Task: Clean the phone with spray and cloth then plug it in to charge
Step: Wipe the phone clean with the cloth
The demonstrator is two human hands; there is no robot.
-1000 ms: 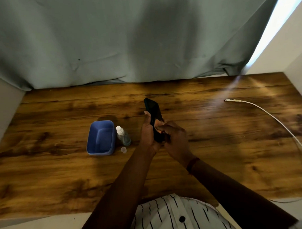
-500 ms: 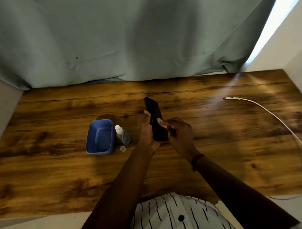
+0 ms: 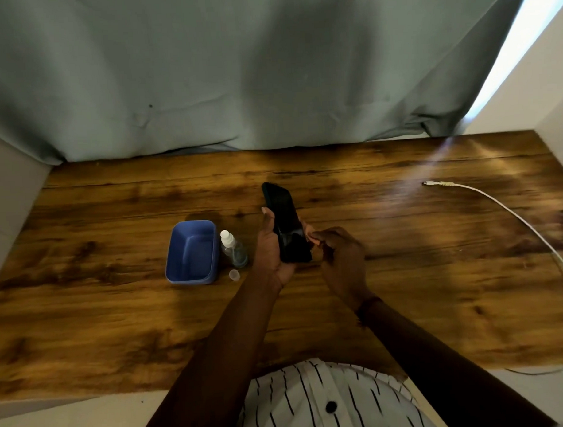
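Phone (image 3: pixel 281 207), centre frame above the desk (image 3: pixel 117 315), stands nearly upright, its long axis running up-frame and leaning left. Left hand (image 3: pixel 270 249) curls its fingers round the lower half; right hand (image 3: pixel 342 259) pinches a dark cloth (image 3: pixel 299 252) against the bottom end. Spray bottle (image 3: pixel 233 248), cap (image 3: pixel 234 274) and blue tub (image 3: pixel 192 251) sit left; charging cable (image 3: pixel 497 202) lies far right.

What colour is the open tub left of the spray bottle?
Blue; the tub shows best in the head view.

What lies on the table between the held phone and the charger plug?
Nothing visible: only bare table separates the phone, gripped by the left hand, from the cable plug at far right. The right hand, pinching a dark cloth, is on that side.
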